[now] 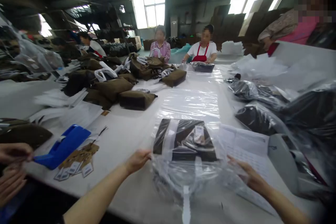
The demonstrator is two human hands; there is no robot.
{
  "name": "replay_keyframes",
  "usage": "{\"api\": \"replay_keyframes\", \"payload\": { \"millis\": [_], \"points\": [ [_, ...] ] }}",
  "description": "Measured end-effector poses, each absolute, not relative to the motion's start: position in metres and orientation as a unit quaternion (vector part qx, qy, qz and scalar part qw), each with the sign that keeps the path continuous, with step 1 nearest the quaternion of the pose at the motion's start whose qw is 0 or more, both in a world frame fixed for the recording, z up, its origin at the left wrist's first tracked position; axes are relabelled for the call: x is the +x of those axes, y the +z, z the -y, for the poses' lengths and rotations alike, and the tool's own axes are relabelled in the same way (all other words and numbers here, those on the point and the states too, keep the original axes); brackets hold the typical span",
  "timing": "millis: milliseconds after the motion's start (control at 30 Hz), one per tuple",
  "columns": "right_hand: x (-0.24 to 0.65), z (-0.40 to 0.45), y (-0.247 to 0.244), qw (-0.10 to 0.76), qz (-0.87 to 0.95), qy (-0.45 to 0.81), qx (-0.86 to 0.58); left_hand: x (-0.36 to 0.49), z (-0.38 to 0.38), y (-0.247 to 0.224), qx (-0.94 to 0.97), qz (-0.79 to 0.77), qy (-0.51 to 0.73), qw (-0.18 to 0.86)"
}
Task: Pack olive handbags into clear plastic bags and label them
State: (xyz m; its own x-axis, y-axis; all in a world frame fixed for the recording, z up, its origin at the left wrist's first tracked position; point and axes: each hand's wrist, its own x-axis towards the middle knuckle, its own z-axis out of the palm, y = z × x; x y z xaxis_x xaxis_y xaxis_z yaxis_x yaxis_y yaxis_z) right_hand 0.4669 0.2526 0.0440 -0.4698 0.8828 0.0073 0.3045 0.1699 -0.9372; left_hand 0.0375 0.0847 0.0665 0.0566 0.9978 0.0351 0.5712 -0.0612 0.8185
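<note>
Clear polybag (pixel 185 178) lies flat in front of me at lower centre of the frame, on a white work table (pixel 118 147), with a dark folded bag (pixel 185 140) inside it. Its long axis runs straight away from me, from a white strip (pixel 186 204) at the near end toward the far side of the table. It lies between my hands: my left hand (pixel 138 161) is at its left edge and my right hand (pixel 249 176) at its right, with the left nearer the dark bag. Neither hand is clenched. My left fingers (pixel 145 155) reach out to the film, and my right fingers (pixel 233 162) are spread across it, but I cannot tell whether either hand is pinching it.

A printed sheet (pixel 244 150) lies under the film on the right. To the left are a blue tape dispenser (pixel 63 147) and kraft hang tags (pixel 78 157). Olive-brown bags (pixel 112 89) are heaped at upper left.
</note>
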Motion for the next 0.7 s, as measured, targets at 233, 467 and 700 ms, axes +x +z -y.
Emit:
{"api": "replay_keyframes", "payload": {
  "millis": [233,467,700],
  "points": [
    [0.497,-0.221,0.01,0.074,0.789,0.483,-0.372,0.045,-0.038,0.049,0.766,-0.528,0.164,0.328],
    [0.496,-0.168,0.103,0.222,0.762,0.533,-0.292,0.129,-0.019,0.084,0.785,-0.563,0.131,0.222],
    [0.39,-0.084,0.09,0.047,0.788,0.592,-0.16,0.154,-0.043,0.069,0.739,-0.591,0.225,0.231]
  ]
}}
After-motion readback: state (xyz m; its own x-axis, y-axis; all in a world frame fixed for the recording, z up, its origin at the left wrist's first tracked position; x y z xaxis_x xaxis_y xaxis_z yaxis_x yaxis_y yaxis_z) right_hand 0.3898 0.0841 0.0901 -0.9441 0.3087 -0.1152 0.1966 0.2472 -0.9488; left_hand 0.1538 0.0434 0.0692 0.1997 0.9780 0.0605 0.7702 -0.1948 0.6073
